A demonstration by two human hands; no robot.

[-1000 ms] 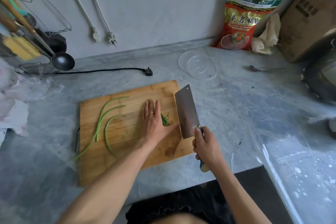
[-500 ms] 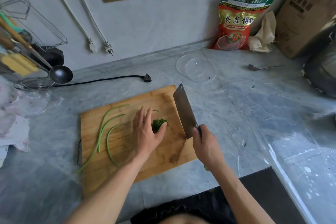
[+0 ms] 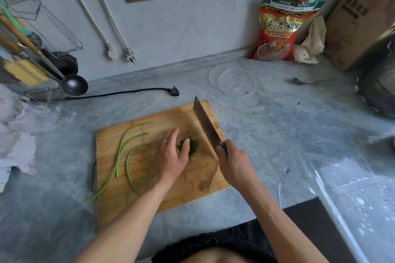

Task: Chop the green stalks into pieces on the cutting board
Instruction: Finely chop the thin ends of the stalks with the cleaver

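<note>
Your grey, marbled countertop (image 3: 267,134) spreads under everything, smooth and streaked with pale veins. On it lies the cutting board (image 3: 136,190), a rectangular slab of glued bamboo strips, honey-coloured, with a dark stain near its right front corner. Every place below is given from that board.

Behind its far right corner sits a round, clear plastic lid (image 3: 232,81), flat on the stone. Farther back and to the right, a glossy red and gold bag (image 3: 280,28) leans on the wall.

Your right hand (image 3: 234,164) hovers over the board's right edge, fist wrapped around the dark handle of a cleaver (image 3: 206,124); its broad rectangular steel blade tilts up, angled toward the far edge, clear of the wood.

Your left hand (image 3: 173,156) lies flat and spread over the board's middle, a thin ring on one finger, thumb touching a small heap of dark chopped greens (image 3: 192,146) just right of it.

On the board's left half lie three long green stalks (image 3: 123,149), slim, smooth and curved like bows; the outermost overhangs the front left edge.
</note>
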